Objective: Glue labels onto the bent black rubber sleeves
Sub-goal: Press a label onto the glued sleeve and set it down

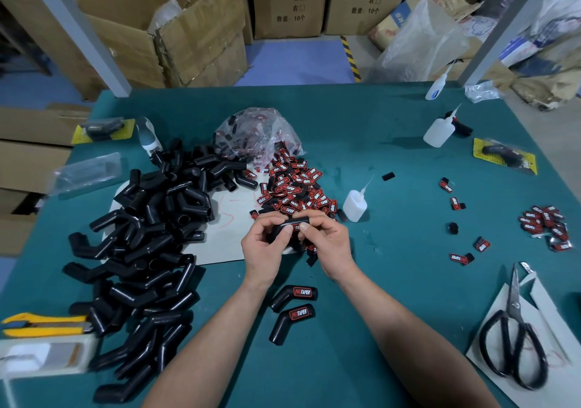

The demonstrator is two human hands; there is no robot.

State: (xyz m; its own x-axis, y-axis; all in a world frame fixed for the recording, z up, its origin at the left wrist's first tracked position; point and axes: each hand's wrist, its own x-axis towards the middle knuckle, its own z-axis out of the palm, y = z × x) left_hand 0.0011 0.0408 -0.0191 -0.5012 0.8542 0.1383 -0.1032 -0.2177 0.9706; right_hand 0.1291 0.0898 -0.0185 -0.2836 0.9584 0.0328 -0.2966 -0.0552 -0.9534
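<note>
Green table (393,282) spans the whole view; cartons (195,30) stand on the floor behind its far edge. Left half of table: pile (141,250) of bare bent black sleeves, partly lying on a pale card (226,228). Centre, just right of the pile: heap (295,187) of red-and-black labels, with a clear bag (254,131) of more at its far side. Near right corner: black-handled scissors (512,329) on white paper (562,388), blades pointing away. Near left edge: yellow knife (44,324). Left hand (264,247) and right hand (327,244) meet at the near edge of the heap, over the card's edge. Both curl round one sleeve (290,222), fingers beneath, thumbs pressed side by side on its upper face. A bit of red shows between the thumbs: a label on this sleeve, mostly covered. Two labelled sleeves (295,294) lie on the table between the forearms, just on the near side of the hands, close together, labels up. Glue bottle (354,204) stands upright just right of the heap, nozzle slanting up and right. Second bottle (438,131) stands farther back right. Small batch (545,225) of labels lies near the right edge. Single labels (445,185) are scattered between the batch and the glue bottle.
</note>
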